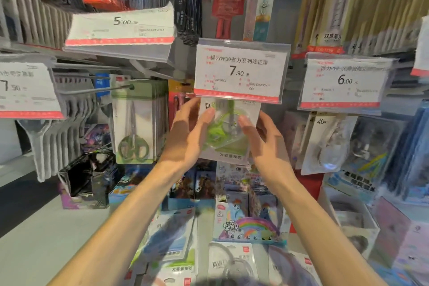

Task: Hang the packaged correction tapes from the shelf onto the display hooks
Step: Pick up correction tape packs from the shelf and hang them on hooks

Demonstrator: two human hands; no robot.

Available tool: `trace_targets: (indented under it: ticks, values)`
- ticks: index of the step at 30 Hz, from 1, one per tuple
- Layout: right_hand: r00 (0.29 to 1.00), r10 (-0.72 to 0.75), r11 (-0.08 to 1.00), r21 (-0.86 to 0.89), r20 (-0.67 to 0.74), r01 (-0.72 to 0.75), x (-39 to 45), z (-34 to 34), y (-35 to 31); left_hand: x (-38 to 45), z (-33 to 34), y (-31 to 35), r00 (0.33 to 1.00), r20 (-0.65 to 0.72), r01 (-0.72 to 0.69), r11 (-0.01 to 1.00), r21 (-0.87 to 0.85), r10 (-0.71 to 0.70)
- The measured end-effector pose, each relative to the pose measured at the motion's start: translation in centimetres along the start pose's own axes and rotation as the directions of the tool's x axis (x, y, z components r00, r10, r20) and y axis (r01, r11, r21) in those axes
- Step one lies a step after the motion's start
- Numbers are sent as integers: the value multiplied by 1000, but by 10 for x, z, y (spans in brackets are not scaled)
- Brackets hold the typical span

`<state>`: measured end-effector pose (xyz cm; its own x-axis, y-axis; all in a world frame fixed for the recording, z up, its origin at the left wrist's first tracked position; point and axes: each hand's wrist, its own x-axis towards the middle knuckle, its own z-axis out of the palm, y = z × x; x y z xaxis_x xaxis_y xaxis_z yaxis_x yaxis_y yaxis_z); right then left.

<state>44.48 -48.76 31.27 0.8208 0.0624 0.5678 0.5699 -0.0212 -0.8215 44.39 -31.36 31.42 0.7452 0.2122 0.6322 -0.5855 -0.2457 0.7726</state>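
A packaged green correction tape (pixel 228 132) hangs under the 7.90 price tag (pixel 240 71), its top edge hidden behind the tag. My left hand (pixel 188 132) holds its left side, with the thumb on the clear blister. On the right side, my right hand (pixel 264 137) touches the pack with its fingertips. The hook itself is hidden behind the tag. More packaged correction tapes (pixel 229 262) lie flat on the shelf below, near the bottom edge.
Packaged green scissors (pixel 134 123) hang on the hook to the left. Another tape pack (pixel 325 144) hangs right, under a 6.00 tag (pixel 346 81). Card boxes and a pony-print pack (pixel 250 223) stand on the shelf below. A bare metal hook (pixel 97 90) juts out at left.
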Motion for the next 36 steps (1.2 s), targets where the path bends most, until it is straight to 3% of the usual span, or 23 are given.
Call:
trace_targets:
  ticks: [4, 13, 17, 20, 27, 36]
  values:
    - [999, 29, 999, 18, -44, -28, 13, 5, 6, 5, 5, -5, 999, 32, 46, 996, -72, -44]
    - [983, 179, 984, -10, -26, -180, 16, -3, 12, 3, 7, -3, 993, 73, 94, 996, 4, -94]
    - [979, 204, 974, 96, 5, -204, -6, -23, 14, -17, -2, -1, 997, 15, 79, 995, 60, -80]
    - [981, 196, 979, 63, 4, -196, -28, -40, 18, -40, -14, 1, 996, -56, 79, 992, 98, -74]
    - [970, 242, 949, 202, 19, -241, -88, -63, 28, -107, -36, 9, 974, -131, 187, 982, -3, -185]
    - [921, 374, 903, 184, 110, -389, -154, -31, 48, -178, -82, -19, 947, -145, 270, 956, -114, -285]
